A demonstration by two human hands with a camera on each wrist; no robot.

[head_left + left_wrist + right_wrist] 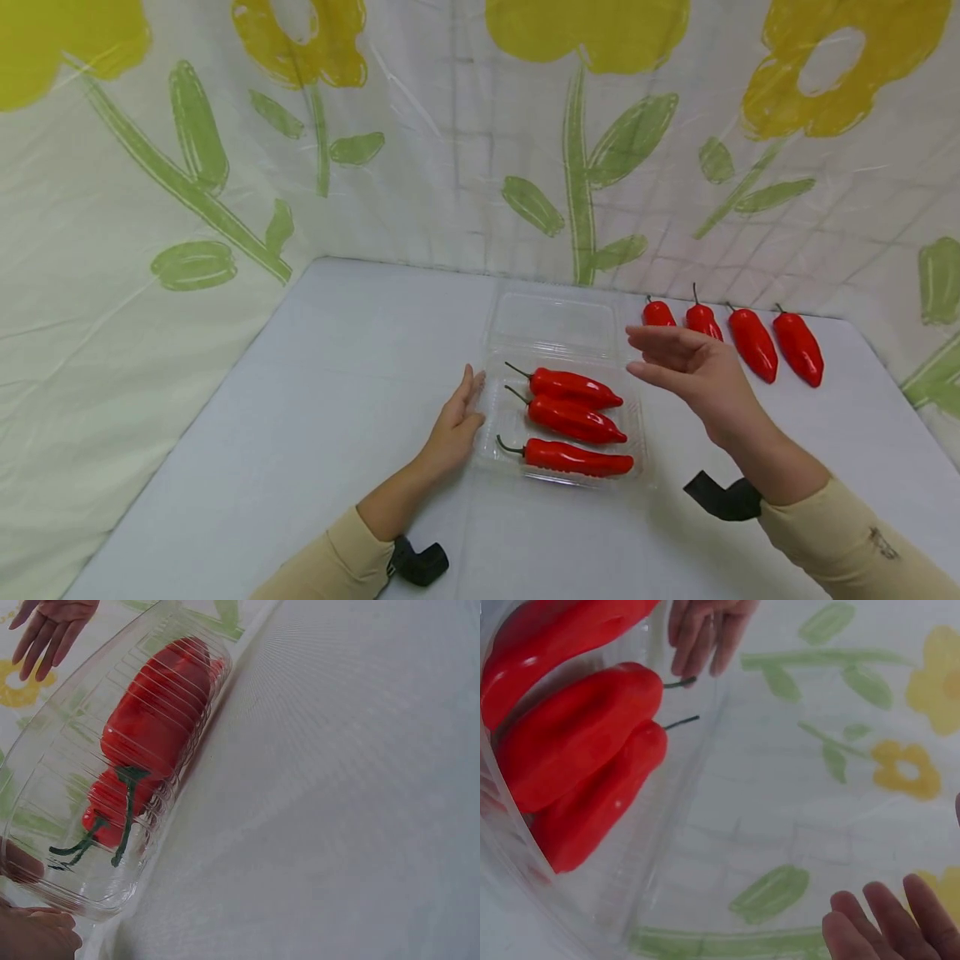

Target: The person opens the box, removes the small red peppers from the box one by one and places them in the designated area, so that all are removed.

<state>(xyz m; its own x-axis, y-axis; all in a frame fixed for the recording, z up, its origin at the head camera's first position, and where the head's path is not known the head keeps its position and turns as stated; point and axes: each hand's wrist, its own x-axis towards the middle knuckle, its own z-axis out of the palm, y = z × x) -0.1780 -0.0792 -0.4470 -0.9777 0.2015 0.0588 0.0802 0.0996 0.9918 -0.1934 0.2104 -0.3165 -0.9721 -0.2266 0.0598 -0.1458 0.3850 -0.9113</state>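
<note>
A clear plastic clamshell box lies with its lid folded back away from me. Three red peppers with green stems lie crosswise in its base, stems to the left. The upper two sit close together; a gap separates them from the nearest one. My left hand rests at the box's left side, fingers fairly straight along its wall. Through that wall the peppers show in the left wrist view. My right hand hovers to the right of the box, fingers extended and holding nothing.
Several more red peppers lie in a row at the table's back right, partly hidden behind my right hand. A white cloth covers the table. Behind it hangs a flower-printed curtain.
</note>
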